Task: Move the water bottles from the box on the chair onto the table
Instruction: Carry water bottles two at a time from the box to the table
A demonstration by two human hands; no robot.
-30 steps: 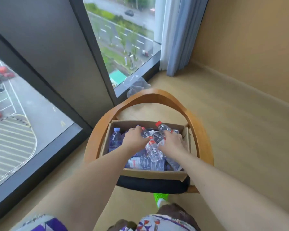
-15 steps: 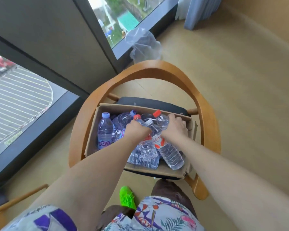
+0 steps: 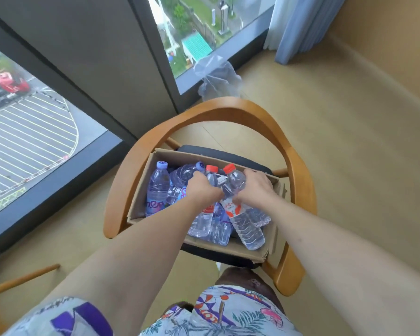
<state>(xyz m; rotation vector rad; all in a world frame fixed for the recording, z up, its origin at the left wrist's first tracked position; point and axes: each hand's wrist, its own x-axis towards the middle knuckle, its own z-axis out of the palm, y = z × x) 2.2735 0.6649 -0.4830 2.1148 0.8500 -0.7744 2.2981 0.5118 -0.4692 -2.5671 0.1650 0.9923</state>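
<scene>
An open cardboard box (image 3: 141,187) sits on the dark seat of a wooden armchair (image 3: 228,110). It holds several clear water bottles, some with purple labels such as the upright one (image 3: 158,190) at its left side. My left hand (image 3: 201,189) grips a red-capped bottle (image 3: 210,180) around its upper body. My right hand (image 3: 255,187) grips a second red-capped bottle (image 3: 243,217), which slants toward me with its base over the box's near wall. Both held bottles are raised above the pile. No table is in view.
Floor-to-ceiling windows (image 3: 29,132) and a dark pillar stand behind the chair. A crumpled clear plastic bag (image 3: 216,76) lies on the beige floor by the window, and a blue curtain (image 3: 298,25) hangs at the upper right. A wooden bar (image 3: 22,278) sticks in at the lower left.
Both hands have closed on red-capped bottles and lifted them up out of the pile. The view has tilted down and moved closer to the chair.
</scene>
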